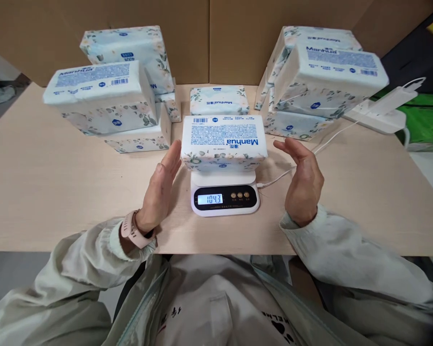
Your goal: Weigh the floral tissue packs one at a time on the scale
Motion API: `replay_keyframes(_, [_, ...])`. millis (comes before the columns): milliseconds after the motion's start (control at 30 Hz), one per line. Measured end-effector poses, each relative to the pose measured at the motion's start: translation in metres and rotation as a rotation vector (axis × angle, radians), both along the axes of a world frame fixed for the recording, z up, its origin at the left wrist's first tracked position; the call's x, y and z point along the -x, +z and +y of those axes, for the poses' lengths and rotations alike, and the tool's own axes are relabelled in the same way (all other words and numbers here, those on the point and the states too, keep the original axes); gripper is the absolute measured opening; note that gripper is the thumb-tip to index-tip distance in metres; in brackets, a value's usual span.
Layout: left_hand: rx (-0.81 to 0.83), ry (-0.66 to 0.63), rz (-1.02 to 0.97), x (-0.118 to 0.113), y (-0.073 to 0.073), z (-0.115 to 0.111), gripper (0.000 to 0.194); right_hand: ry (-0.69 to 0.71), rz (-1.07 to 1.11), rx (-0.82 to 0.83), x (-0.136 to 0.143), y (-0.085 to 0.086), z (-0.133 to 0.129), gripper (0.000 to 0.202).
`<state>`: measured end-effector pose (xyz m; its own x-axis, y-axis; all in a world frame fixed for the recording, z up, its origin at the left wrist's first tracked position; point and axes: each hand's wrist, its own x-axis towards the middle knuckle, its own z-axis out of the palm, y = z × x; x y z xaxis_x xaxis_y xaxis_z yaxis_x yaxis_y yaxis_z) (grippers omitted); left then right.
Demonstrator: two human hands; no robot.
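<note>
Head view — tissue pack on scale, hands open beside.

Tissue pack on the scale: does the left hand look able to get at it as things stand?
Probably yes: the left hand is open beside the tissue pack on the scale, palm facing it, with nothing between them.

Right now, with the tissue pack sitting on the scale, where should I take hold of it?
Take the tissue pack by its two short ends, left hand from the left, right hand from the right. It lies flat and overhangs the scale on both sides, so those ends are free, and both open hands already flank them.
</note>
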<state>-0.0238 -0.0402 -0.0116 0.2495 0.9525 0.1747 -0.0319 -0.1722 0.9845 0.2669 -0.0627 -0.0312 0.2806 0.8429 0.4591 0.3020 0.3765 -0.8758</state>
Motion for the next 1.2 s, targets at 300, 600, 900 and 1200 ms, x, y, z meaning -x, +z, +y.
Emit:
replay_keyframes(300, [-0.011, 0.011, -0.001, 0.0, -0.001, 0.001, 0.069, 0.0, -0.015, -0.025, 0.0, -0.002, 0.0, 0.045])
replay_keyframes(600, [0.028, 0.008, -0.021, 0.003, -0.004, 0.002, 0.07, 0.012, -0.054, 0.058, 0.003, 0.002, -0.005, 0.044])
replay_keyframes(900, [0.038, 0.017, -0.032, 0.005, -0.008, 0.003, 0.071, 0.018, 0.004, 0.014, 0.007, 0.005, -0.003, 0.041])
replay_keyframes(1200, [0.007, 0.027, -0.006, 0.003, -0.003, 0.004, 0.073, 0.002, -0.088, -0.006, 0.001, 0.008, -0.001, 0.043])
